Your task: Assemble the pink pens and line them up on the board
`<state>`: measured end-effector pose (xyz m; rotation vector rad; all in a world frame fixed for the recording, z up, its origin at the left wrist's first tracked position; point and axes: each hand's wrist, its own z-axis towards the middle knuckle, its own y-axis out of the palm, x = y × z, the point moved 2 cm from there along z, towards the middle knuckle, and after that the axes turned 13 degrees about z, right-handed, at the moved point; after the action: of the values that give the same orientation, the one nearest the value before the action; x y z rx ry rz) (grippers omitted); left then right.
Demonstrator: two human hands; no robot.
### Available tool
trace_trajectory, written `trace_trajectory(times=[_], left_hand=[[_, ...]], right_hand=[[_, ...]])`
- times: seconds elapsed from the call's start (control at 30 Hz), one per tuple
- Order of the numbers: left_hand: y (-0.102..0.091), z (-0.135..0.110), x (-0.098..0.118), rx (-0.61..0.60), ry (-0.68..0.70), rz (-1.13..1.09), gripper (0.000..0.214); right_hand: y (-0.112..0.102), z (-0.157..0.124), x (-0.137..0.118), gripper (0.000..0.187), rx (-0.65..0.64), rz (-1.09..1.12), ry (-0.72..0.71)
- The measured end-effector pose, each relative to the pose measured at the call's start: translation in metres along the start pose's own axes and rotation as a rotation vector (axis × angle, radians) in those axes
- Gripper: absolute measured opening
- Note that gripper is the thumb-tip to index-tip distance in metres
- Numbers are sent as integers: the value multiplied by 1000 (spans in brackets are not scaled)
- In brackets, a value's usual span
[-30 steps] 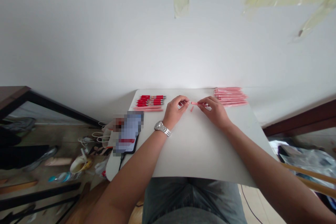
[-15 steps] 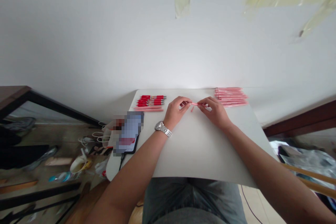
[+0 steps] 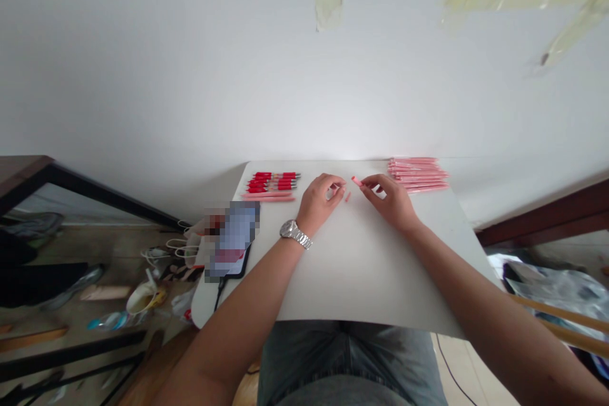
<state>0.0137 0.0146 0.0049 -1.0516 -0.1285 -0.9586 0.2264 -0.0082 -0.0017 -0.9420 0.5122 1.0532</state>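
Note:
My right hand (image 3: 387, 200) pinches a short pink tube (image 3: 357, 181) between thumb and fingertips, its end pointing up and to the left. A small gap to the left, my left hand (image 3: 323, 198) has its fingers curled together. Whatever lies between those fingertips is too small to make out. A small pink piece (image 3: 347, 196) rests on the white table (image 3: 352, 266) between the hands. Right of my right hand lies a pile of slim pink sticks (image 3: 419, 174), perhaps pen barrels. Several red pens (image 3: 273, 183) lie in a row at the left, with pink sticks (image 3: 269, 197) beside them.
A phone (image 3: 235, 238) with a cable lies on the table's left side, its screen blurred. The white wall (image 3: 238, 76) closes off the far edge. Down at the left, the floor holds a cup (image 3: 141, 298) and clutter. Plastic bags (image 3: 561, 292) lie at the right.
My hands have come slightly apart. The thin pink span between them is gone, and the pink tube in my right hand now tilts upward. The small piece on the table stays.

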Motion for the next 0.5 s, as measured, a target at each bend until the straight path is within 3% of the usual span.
trace_trajectory(times=[0.5], left_hand=[[3,-1,9,-151,105,388,14]], right_hand=[[-2,0,0,22,97,102,123]])
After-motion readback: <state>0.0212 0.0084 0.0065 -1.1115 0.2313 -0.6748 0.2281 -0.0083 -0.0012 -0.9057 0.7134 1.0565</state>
